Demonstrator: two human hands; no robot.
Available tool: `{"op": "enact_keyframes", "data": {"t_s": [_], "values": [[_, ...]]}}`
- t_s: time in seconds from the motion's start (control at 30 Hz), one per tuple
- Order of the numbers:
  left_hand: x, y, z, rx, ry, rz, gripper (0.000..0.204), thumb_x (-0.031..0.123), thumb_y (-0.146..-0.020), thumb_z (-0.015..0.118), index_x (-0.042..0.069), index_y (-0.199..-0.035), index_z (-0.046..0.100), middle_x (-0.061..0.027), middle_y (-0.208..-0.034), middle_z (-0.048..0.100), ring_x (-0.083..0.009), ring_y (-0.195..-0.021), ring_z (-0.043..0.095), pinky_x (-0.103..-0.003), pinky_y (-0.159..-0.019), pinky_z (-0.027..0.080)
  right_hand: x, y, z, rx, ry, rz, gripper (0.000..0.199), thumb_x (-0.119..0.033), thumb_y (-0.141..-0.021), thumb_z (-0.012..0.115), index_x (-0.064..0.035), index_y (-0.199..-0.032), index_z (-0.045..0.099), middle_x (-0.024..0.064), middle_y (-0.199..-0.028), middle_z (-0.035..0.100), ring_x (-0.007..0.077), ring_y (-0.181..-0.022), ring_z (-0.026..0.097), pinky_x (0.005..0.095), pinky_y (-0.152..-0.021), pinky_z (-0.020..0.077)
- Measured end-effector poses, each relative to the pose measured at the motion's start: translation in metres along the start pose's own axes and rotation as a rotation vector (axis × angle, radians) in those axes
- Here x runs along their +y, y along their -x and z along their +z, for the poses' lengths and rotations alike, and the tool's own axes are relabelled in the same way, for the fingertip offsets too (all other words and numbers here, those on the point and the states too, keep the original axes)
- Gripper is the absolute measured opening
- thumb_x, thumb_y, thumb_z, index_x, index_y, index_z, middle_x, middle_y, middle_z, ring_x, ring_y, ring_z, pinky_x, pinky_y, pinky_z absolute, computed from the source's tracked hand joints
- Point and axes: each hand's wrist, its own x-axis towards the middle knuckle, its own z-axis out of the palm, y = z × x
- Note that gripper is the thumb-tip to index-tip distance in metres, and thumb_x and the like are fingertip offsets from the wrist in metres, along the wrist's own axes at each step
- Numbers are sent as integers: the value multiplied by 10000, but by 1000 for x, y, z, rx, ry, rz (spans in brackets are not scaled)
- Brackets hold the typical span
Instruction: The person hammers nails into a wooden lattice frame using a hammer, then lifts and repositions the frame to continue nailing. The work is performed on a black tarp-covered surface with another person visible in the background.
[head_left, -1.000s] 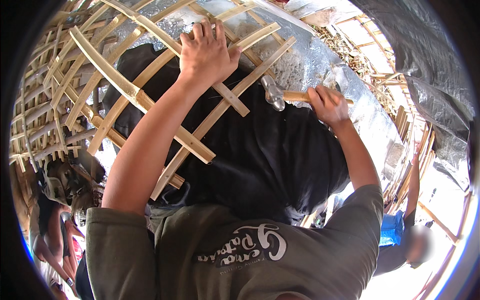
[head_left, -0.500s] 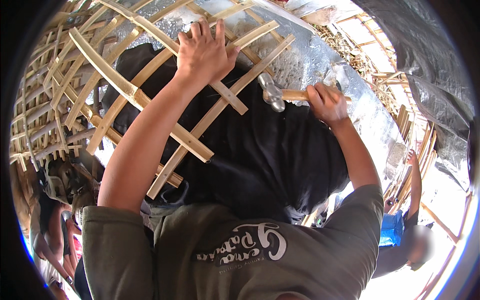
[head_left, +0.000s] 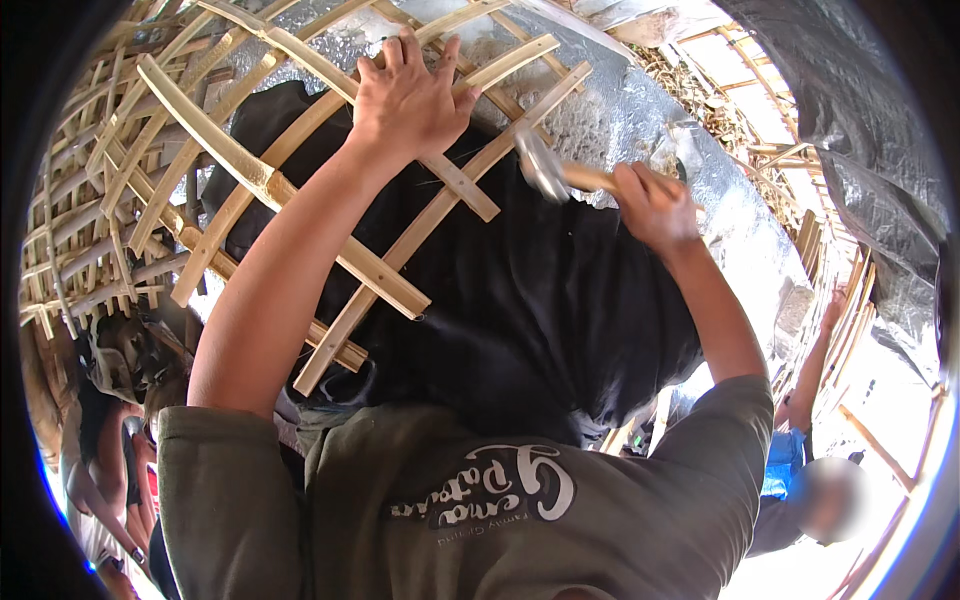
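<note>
Silvery foil-like sheeting [head_left: 725, 215] runs beyond the upper right edge of the bamboo lattice [head_left: 270, 187], wrinkled and bright with reflections. Farther right of the lattice, past that sheeting, hangs a grey plastic sheet [head_left: 880, 180], and to the lattice's left stands a dense woven bamboo wall [head_left: 75, 265]; whether wall and lattice join cannot be told. Behind the lattice and spreading out to its lower right lies a black cloth [head_left: 520, 330], creased in long folds.

Pale split strips make up the lattice, crossing one another at a slant, with several cut ends jutting over the cloth. On its upper part rests the left hand [head_left: 410, 110], palm down, fingers fanned wide and thumb held out to the side. It lies over the strips rather than closed round one; its palm side is hidden, so any pressure there cannot be judged.

Just right of the lattice, the right hand [head_left: 655, 205] is curled firmly round the wooden handle of a hammer [head_left: 588, 178]. The hammer's metal head, blurred, points toward the lattice's rightmost strip and is close beside it; whether they touch cannot be told.

Below the lattice is the person's dark olive shirt [head_left: 500, 540], printed with pale lettering. Well off to the lattice's lower right, a co-worker [head_left: 775, 525] has one arm raised, near something blue [head_left: 785, 462]
</note>
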Motion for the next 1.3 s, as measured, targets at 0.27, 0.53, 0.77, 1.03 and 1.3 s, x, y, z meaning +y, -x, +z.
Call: {"op": "enact_keyframes", "data": {"t_s": [0.27,0.53,0.77,1.03,1.3], "values": [[-1,-4,-1,-23,-3,-9,693,525,-1019,423,151,-1590,301,-326,-1441,415,-436,-1270,489,-589,-978,419,-6,1,1,-154,42,172,184,-204,-915,661,-129,-1069,595,37,-815,627,244,-650,691,390,-546,572],[3,-2,-9,-127,-25,-26,739,552,-1010,425,114,-1589,287,-317,-1469,400,-425,-1315,454,-590,-1023,385,-11,4,-4,-322,67,361,196,-306,-976,633,-132,-1011,550,69,-794,658,298,-681,709,440,-572,574],[6,1,-8,-95,-3,-66,850,651,-968,445,87,-1586,291,-295,-1487,363,-400,-1358,394,-575,-1061,343,-29,-12,-39,49,-149,343,170,-207,-953,679,-82,-997,572,97,-802,678,300,-621,676,390,-543,549],[6,-1,-16,-44,48,-61,878,654,-939,480,31,-1547,364,-316,-1433,427,-404,-1328,424,-563,-1021,371,-25,-4,-20,47,-83,413,181,-246,-983,639,-81,-1010,569,115,-797,684,324,-621,676,407,-544,543],[5,2,-16,0,34,-56,899,649,-925,505,18,-1547,355,-339,-1457,410,-433,-1302,447,-568,-1022,376,-17,4,-16,28,-68,505,188,-259,-1004,597,-75,-1012,560,144,-789,678,371,-628,666,456,-555,536]]}}
